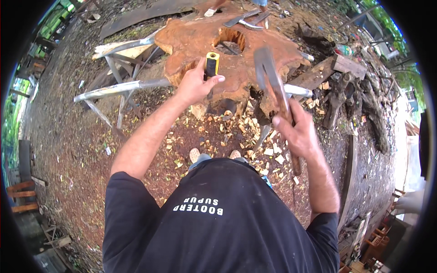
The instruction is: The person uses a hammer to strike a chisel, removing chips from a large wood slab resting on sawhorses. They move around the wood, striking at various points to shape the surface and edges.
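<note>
My left hand (196, 84) is closed around the black and yellow handle of a chisel (211, 65), standing roughly upright at the near edge of a thick wooden slab (189, 37). The chisel's blade is mostly hidden by the hand and handle. In my right hand (298, 132) is a hammer (278, 93), gripped by its wooden handle. Its metal head is raised to the right of the chisel, apart from it, and smeared by motion. The reddish-brown slab has an irregular outline and a large hole right of its middle.
Metal tools (249, 23) lie on the slab's far side, close to another person's foot (210, 12). White pipe legs (109, 90) support the slab. Pale wood chips (239, 129) litter the ground around my feet (195, 154). Gnarled dark roots (339, 98) and timber offcuts (349, 66) lie to the right.
</note>
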The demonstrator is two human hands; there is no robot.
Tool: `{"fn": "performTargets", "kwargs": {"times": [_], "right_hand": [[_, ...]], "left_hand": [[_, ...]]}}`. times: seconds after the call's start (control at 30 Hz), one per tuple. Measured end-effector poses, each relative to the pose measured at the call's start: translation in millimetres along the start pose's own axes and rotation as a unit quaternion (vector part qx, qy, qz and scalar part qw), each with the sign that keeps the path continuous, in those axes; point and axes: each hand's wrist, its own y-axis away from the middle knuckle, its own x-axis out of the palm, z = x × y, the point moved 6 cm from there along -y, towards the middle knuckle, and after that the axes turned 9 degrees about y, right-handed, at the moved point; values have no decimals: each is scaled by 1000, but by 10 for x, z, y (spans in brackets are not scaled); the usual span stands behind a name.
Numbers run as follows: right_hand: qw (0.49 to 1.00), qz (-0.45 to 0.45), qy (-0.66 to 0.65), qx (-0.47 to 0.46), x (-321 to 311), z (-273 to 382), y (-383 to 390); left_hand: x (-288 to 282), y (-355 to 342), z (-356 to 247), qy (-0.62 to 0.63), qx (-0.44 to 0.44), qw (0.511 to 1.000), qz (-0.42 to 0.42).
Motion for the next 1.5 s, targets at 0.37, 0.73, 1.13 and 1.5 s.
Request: {"fn": "performTargets", "kwargs": {"times": [0.37, 0.73, 1.13, 1.5], "right_hand": [[948, 43, 307, -70, 346, 648, -848], [968, -147, 168, -116, -207, 1350, -704], [981, -108, 154, -41, -478, 1397, -794], [952, 42, 304, -3, 114, 1048, -1015]], "left_hand": [[-44, 23, -30, 27, -17, 999, 1], [-102, -26, 152, 36, -8, 999, -21], [-82, -40, 225, 44, -2, 999, -27], [-42, -85, 283, 32, -3, 999, -43]]}}
